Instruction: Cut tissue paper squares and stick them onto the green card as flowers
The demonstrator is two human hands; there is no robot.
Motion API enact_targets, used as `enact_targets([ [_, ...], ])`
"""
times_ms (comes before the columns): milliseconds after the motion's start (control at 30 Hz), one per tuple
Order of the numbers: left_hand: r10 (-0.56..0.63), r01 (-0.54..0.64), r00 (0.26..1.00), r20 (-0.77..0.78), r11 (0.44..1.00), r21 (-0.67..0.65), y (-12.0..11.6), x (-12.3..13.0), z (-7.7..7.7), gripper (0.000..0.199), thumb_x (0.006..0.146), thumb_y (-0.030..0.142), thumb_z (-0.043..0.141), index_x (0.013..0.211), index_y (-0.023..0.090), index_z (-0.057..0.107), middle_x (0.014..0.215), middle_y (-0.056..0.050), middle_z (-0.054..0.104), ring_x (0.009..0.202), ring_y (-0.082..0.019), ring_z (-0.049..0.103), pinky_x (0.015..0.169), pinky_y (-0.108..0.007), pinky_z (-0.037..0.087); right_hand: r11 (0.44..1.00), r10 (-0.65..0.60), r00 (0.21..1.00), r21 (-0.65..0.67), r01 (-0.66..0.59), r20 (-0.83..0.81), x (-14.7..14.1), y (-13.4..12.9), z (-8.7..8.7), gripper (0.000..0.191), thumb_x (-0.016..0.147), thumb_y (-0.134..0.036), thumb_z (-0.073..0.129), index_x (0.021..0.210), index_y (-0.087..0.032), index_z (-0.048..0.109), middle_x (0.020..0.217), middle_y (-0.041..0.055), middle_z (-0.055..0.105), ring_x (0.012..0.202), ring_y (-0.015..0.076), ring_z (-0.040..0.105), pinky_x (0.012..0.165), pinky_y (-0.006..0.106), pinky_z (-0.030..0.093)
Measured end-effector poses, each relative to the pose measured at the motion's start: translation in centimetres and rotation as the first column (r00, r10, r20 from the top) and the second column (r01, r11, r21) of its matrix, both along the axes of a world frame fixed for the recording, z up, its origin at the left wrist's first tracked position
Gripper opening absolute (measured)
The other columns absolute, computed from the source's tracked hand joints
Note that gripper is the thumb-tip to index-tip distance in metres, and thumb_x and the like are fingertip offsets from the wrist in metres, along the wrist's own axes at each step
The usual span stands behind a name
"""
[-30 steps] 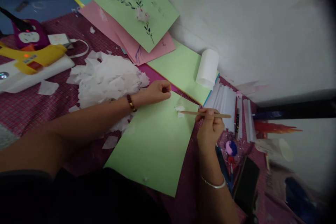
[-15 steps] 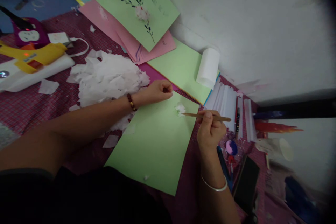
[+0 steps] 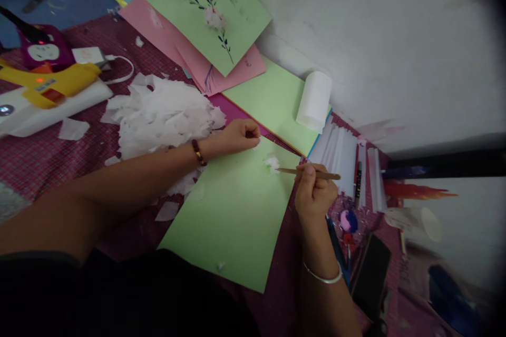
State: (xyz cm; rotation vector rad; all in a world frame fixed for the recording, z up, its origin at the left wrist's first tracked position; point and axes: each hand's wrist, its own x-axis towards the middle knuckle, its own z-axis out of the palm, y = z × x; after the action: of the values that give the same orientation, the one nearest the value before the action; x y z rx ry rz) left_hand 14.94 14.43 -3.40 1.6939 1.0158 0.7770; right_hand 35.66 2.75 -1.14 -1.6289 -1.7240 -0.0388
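Observation:
A green sheet [image 3: 233, 216] lies on the checked cloth, with a small tuft of white paper [image 3: 272, 164] near its upper right corner. My right hand [image 3: 315, 192] pinches a thin wooden stick [image 3: 290, 171], whose tip meets the right side of the tuft. Resting on the sheet's upper edge, my left hand [image 3: 240, 137] has its fingers curled together; whatever they hold, if anything, is hidden. A heap of torn white paper [image 3: 162, 113] is beside my left forearm.
A yellow glue gun [image 3: 59, 84] lies on a white power strip [image 3: 79, 105] at left. Above are a green sheet with paper flowers [image 3: 237, 26] and pink sheets [image 3: 166, 42]. A white roll [image 3: 314, 101], white sticks [image 3: 340, 158] and a dark phone-like object [image 3: 371, 276] are at right.
My right hand has shifted slightly left with the stick, which sits at a slightly different angle by the white tuft. My left hand has barely moved.

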Motion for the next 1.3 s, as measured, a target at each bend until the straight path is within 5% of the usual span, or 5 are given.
enact_targets([
  [267, -0.011, 0.011, 1.0, 0.002, 1.0, -0.009, -0.1, -0.08, 0.11, 0.003, 0.07, 0.013, 0.055, 0.069, 0.015, 0.057, 0.065, 0.002, 0.054, 0.062, -0.009, 0.047, 0.056, -0.022, 0.035, 1.0, 0.001, 0.989, -0.022, -0.004, -0.147, -0.44, -0.27, 0.1, 0.042, 0.099, -0.035, 0.041, 0.068, -0.019, 0.065, 0.063, 0.0017, 0.066, 0.052, 0.0145, 0.059, 0.052, 0.029, 0.043],
  [667, -0.004, 0.004, 1.0, 0.005, 1.0, 0.008, 0.06, -0.07, -0.28, 0.002, 0.069, 0.013, 0.055, 0.068, 0.015, 0.057, 0.065, 0.002, 0.054, 0.062, -0.009, 0.047, 0.056, -0.021, 0.035, 1.0, 0.01, 0.999, -0.025, -0.009, 0.041, 0.36, 0.08, -0.17, 0.041, 0.099, -0.035, 0.038, 0.075, -0.018, 0.067, 0.07, 0.0049, 0.07, 0.059, 0.0168, 0.062, 0.059, 0.031, 0.046],
  [900, -0.016, 0.016, 1.0, -0.011, 1.0, -0.008, 0.0, -0.06, 0.07, 0.003, 0.07, 0.013, 0.055, 0.069, 0.015, 0.057, 0.066, 0.001, 0.055, 0.062, -0.009, 0.047, 0.058, -0.022, 0.035, 0.999, 0.006, 0.992, -0.042, -0.011, -0.127, -0.11, -0.21, 0.19, 0.044, 0.1, -0.035, 0.04, 0.067, -0.019, 0.065, 0.063, 0.0017, 0.066, 0.051, 0.014, 0.059, 0.052, 0.028, 0.042],
  [1300, -0.012, 0.012, 1.0, -0.012, 1.0, 0.008, 0.12, -0.01, -0.29, 0.003, 0.069, 0.012, 0.056, 0.069, 0.014, 0.058, 0.065, 0.001, 0.057, 0.062, -0.01, 0.049, 0.058, -0.022, 0.036, 0.999, 0.046, 0.994, -0.031, -0.043, 0.1, 0.27, 0.13, -0.31, 0.04, 0.1, -0.032, 0.038, 0.076, -0.018, 0.067, 0.069, 0.0053, 0.069, 0.059, 0.0173, 0.061, 0.059, 0.031, 0.044],
])
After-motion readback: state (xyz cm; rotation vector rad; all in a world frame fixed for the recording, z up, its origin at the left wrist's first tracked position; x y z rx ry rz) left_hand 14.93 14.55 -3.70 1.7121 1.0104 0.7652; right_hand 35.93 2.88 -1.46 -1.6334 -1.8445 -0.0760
